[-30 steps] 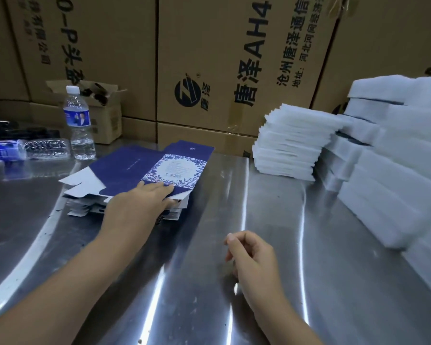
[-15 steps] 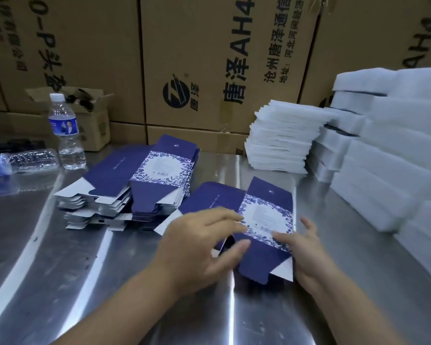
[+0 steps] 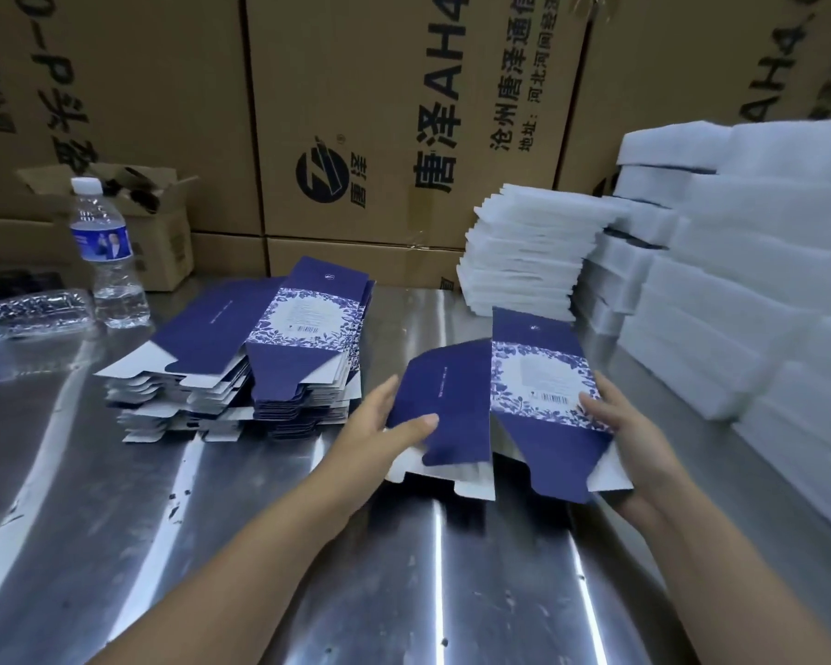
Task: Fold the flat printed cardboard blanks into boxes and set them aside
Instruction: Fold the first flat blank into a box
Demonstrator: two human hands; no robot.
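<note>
**Blank (image 3: 456,405) raised off worktop (image 3: 164,520), now bending at its crease**

The left hand (image 3: 385,429) pinches the plain panel's edge and the right hand (image 3: 629,439) the printed panel's, just right of the stack (image 3: 260,362). Gripping opposite edges likely lets an inward squeeze pop the creases into a tube.

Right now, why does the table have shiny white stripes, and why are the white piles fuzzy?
Head view: the steel table mirrors light as bright streaks; head view again: the white stacks at the right edge are smeared by blur, while the printed blank in the middle looks sharper.
</note>
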